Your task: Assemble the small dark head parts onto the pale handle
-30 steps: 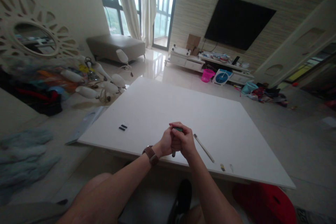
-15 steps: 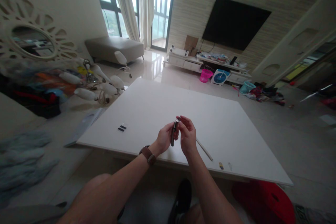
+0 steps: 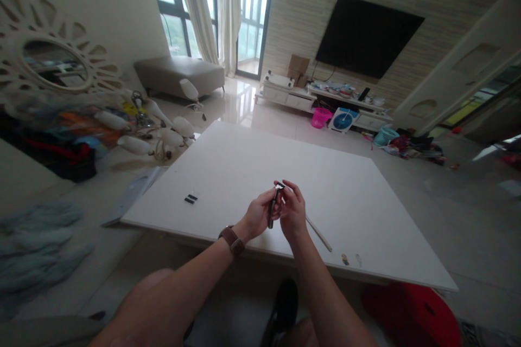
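My left hand (image 3: 256,215) grasps the dark tool (image 3: 271,218) above the surface (image 3: 252,157), my right hand (image 3: 293,216) pinches its bright top (image 3: 278,187), this handling seemingly unfinished, while the pale stick (image 3: 320,235) at four o'clock lies unused.

We've got a pretty bright room here, with daylight coming through tall dark-framed windows (image 3: 175,35) beside long cream curtains (image 3: 230,16) and bouncing off the glossy pale floor (image 3: 415,195) near a low beige bench (image 3: 183,73). Over on the striped wall (image 3: 297,16) we can see a big black TV (image 3: 368,38) above a low white TV stand (image 3: 299,101) (super cluttered on top, tbh), plus a round mirror (image 3: 56,62) with a petal-style frame on the left. Closest to us is a broad white table (image 3: 252,157), and the far right side looks noticeably dimmer.
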`<move>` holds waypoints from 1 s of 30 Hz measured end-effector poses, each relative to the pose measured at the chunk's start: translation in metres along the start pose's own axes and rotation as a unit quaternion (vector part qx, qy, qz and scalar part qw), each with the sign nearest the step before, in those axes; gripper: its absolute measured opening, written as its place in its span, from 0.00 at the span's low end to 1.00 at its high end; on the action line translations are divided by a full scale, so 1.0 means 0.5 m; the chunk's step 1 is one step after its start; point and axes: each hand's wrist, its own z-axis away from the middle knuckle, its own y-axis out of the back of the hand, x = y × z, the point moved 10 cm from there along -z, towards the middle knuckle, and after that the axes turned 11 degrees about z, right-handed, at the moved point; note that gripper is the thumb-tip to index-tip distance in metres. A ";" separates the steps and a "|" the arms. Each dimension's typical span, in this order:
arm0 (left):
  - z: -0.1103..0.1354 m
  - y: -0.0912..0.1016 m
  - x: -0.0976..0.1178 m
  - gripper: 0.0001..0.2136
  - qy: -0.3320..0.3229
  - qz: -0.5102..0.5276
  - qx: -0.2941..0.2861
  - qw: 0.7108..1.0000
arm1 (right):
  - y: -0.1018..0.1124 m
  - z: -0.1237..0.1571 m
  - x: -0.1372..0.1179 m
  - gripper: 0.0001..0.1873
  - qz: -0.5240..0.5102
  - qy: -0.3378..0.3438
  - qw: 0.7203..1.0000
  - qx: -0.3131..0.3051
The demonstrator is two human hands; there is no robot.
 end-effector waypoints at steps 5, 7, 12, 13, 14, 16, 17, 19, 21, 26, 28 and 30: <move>0.002 -0.005 0.002 0.12 -0.006 -0.004 -0.015 1.000 | -0.005 0.005 -0.001 0.18 -0.013 -0.011 1.000 -0.008; 0.002 -0.006 0.003 0.12 -0.006 -0.007 -0.021 1.000 | -0.004 0.004 -0.001 0.18 -0.018 -0.010 1.000 -0.006; 0.003 -0.012 0.000 0.13 0.000 -0.019 -0.046 0.999 | 0.015 -0.002 0.002 0.15 -0.055 -0.006 0.998 0.030; 0.002 -0.011 -0.001 0.13 0.002 -0.020 -0.047 0.999 | 0.016 -0.003 0.002 0.15 -0.056 -0.005 0.998 0.030; 0.002 -0.009 -0.001 0.13 0.002 -0.020 -0.044 0.999 | 0.014 -0.003 0.001 0.14 -0.053 -0.003 0.998 0.026; 0.000 -0.005 0.000 0.13 0.000 -0.016 -0.033 0.999 | 0.007 -0.002 -0.002 0.14 -0.041 0.003 0.999 0.012; -0.001 -0.003 0.001 0.14 -0.001 -0.014 -0.026 1.000 | 0.005 -0.002 -0.004 0.15 -0.036 0.006 0.999 0.008; -0.002 -0.001 0.003 0.14 -0.003 -0.009 -0.017 1.000 | 0.003 -0.001 -0.007 0.16 -0.031 0.009 0.999 0.007; -0.001 -0.003 0.003 0.14 -0.001 -0.010 -0.016 1.000 | 0.008 -0.002 -0.009 0.16 -0.033 0.015 0.999 0.018; 0.005 -0.010 0.005 0.13 -0.002 -0.012 -0.014 1.000 | 0.024 -0.003 -0.018 0.17 -0.024 0.040 0.997 0.055; 0.006 -0.010 0.005 0.13 -0.002 -0.014 -0.013 1.000 | 0.026 -0.002 -0.018 0.18 -0.021 0.042 0.997 0.059; 0.005 -0.011 0.005 0.13 -0.001 -0.018 -0.018 1.000 | 0.026 -0.002 -0.015 0.19 -0.022 0.036 0.997 0.057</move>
